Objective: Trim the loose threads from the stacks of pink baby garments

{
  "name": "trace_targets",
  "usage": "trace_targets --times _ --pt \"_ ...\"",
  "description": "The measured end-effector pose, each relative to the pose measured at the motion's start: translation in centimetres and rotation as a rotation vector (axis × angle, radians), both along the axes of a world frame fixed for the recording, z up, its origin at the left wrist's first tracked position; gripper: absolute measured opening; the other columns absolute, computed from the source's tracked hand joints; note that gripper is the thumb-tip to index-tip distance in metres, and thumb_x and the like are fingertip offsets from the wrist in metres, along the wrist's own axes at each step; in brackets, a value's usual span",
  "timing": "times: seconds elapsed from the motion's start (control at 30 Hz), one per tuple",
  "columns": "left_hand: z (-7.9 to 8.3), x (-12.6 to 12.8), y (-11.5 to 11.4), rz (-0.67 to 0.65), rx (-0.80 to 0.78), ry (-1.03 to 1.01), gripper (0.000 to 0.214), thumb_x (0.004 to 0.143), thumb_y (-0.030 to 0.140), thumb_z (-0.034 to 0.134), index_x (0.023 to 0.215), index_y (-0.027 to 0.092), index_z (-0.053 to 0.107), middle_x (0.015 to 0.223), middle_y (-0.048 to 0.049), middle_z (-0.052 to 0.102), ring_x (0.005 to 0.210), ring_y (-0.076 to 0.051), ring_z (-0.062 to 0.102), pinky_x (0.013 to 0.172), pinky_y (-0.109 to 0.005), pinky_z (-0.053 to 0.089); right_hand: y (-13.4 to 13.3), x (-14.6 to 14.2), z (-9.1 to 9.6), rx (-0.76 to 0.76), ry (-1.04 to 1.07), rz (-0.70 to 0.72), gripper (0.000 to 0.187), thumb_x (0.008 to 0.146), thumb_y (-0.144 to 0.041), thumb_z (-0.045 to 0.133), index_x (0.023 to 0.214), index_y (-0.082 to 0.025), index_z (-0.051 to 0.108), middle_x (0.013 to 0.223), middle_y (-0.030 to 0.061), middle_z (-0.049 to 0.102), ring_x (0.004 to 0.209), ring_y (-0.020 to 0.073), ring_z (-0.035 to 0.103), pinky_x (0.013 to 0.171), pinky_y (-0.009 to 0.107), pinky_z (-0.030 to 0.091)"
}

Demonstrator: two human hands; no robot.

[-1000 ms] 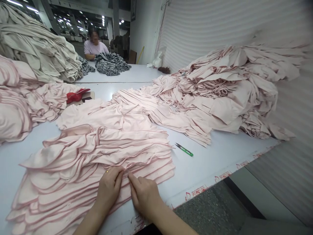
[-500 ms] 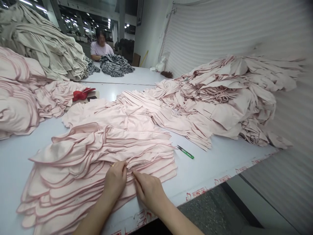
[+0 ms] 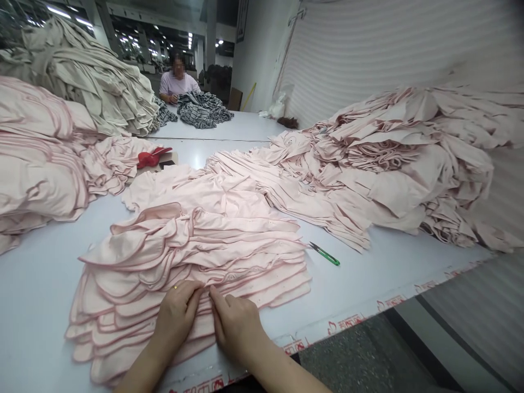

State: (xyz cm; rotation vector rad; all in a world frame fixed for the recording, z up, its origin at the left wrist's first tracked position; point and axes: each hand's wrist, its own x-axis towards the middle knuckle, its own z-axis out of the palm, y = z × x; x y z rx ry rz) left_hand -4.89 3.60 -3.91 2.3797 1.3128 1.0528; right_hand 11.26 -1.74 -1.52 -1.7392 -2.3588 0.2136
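Note:
In front of me lies a layered stack of pale pink garments [image 3: 135,305] with darker pink edging, their edges overlapping like steps. My left hand [image 3: 178,307] wears a ring and pinches the edge of one garment near the middle of the stack. Close beside it, my right hand [image 3: 236,323] has thumb and forefinger closed on the same edge, the fingertips almost meeting. Small round fasteners dot some of the layers to the right of my hands. Green-handled thread snips [image 3: 325,254] rest on the table [image 3: 385,278], just right of the stack.
A tall heap of pink cloth [image 3: 376,169] covers the right side. More pink garments [image 3: 36,169] and a grey-green pile [image 3: 94,82] stand at left, with a red object [image 3: 150,157] beside them. Across the table a person [image 3: 179,82] sits behind checked cloth [image 3: 202,109].
Both hands have shifted left and slightly nearer me along the garment's edge. A small fastener that was between my fingertips is no longer there. The view has turned a little left.

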Motion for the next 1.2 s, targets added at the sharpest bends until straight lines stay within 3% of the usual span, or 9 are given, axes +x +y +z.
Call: trace_targets --times 0.1,0.2,0.33,0.47,0.6,0.77,0.87,1.07,1.2 --pt "0.0 0.6 -0.6 -0.002 0.049 0.086 0.019 0.093 0.022 0.046 0.091 0.023 0.065 0.08 -0.0008 0.071 0.073 -0.016 0.065 0.067 -0.029 0.049 0.9 -2.1 -0.6 -0.061 -0.19 -0.112 0.052 0.081 -0.007 0.054 0.133 -0.007 0.053 0.08 0.0134 0.069 0.068 0.0237 0.068 0.056 0.029 0.045" --pt "0.0 0.9 -0.4 0.045 0.043 0.149 0.02 0.09 0.02 0.045 0.084 0.022 0.065 0.074 -0.002 0.068 0.069 -0.018 0.063 0.064 -0.03 0.047 0.6 -1.8 0.1 -0.088 -0.229 -0.1 0.052 0.081 -0.005 0.054 0.133 -0.007 0.052 0.077 0.0129 0.069 0.067 0.0236 0.068 0.056 0.029 0.045" --pt "-0.2 0.9 1.6 0.168 -0.058 0.089 0.018 0.086 0.018 0.046 0.077 0.022 0.061 0.071 -0.0023 0.068 0.069 -0.019 0.064 0.064 -0.03 0.046 -1.1 0.9 2.6 -0.032 -0.049 0.042 0.051 0.086 -0.015 0.053 0.137 -0.016 0.048 0.085 0.008 0.07 0.07 0.0207 0.067 0.058 0.027 0.044" --pt "-0.2 0.9 2.0 0.165 -0.072 0.055 0.017 0.087 0.021 0.044 0.08 0.022 0.059 0.072 -0.001 0.068 0.069 -0.018 0.065 0.063 -0.029 0.047 -1.3 1.5 4.0 -0.01 0.021 -0.006 0.045 0.09 -0.017 0.048 0.135 -0.019 0.049 0.084 0.0047 0.072 0.07 0.0196 0.068 0.058 0.026 0.042" --pt "-0.2 0.8 0.7 0.129 -0.067 0.003 0.019 0.093 0.023 0.041 0.084 0.022 0.057 0.074 0.0 0.067 0.069 -0.017 0.065 0.061 -0.028 0.048 0.0 -0.1 2.9 -0.081 -0.053 -0.07 0.042 0.09 -0.017 0.05 0.131 -0.02 0.053 0.084 0.005 0.073 0.071 0.0225 0.07 0.058 0.028 0.045" --pt "-0.8 0.8 -1.3 0.037 0.117 0.08 0.019 0.092 0.017 0.043 0.088 0.021 0.062 0.075 -0.0014 0.067 0.071 -0.018 0.062 0.067 -0.031 0.047 1.4 -2.4 1.5 -0.165 -0.241 -0.14 0.058 0.083 -0.007 0.053 0.14 -0.007 0.045 0.087 0.015 0.072 0.075 0.0263 0.071 0.059 0.03 0.049" --pt "-1.0 0.8 -1.2 0.065 0.148 0.151 0.022 0.09 0.015 0.043 0.084 0.021 0.063 0.072 -0.0026 0.067 0.07 -0.019 0.061 0.068 -0.032 0.046 1.1 -1.6 1.9 -0.179 -0.265 -0.061 0.059 0.083 -0.005 0.052 0.142 -0.007 0.044 0.087 0.0161 0.072 0.075 0.0263 0.071 0.06 0.031 0.05" --pt "-0.6 1.3 1.5 0.174 -0.008 0.119 0.017 0.085 0.012 0.046 0.08 0.021 0.061 0.071 0.0 0.068 0.067 -0.017 0.064 0.062 -0.029 0.045 -0.1 1.2 2.4 -0.102 -0.013 -0.001 0.046 0.092 -0.017 0.046 0.138 -0.019 0.049 0.094 0.009 0.073 0.081 0.0246 0.071 0.067 0.03 0.051" --pt "-0.3 -0.7 0.4 0.19 0.051 0.12 0.014 0.088 0.021 0.051 0.097 0.018 0.062 0.087 -0.0043 0.071 0.08 -0.02 0.066 0.071 -0.031 0.049 0.4 0.4 1.7 -0.069 0.137 -0.044 0.04 0.095 -0.019 0.042 0.134 -0.018 0.052 0.098 0.0088 0.074 0.087 0.0224 0.071 0.07 0.027 0.049"
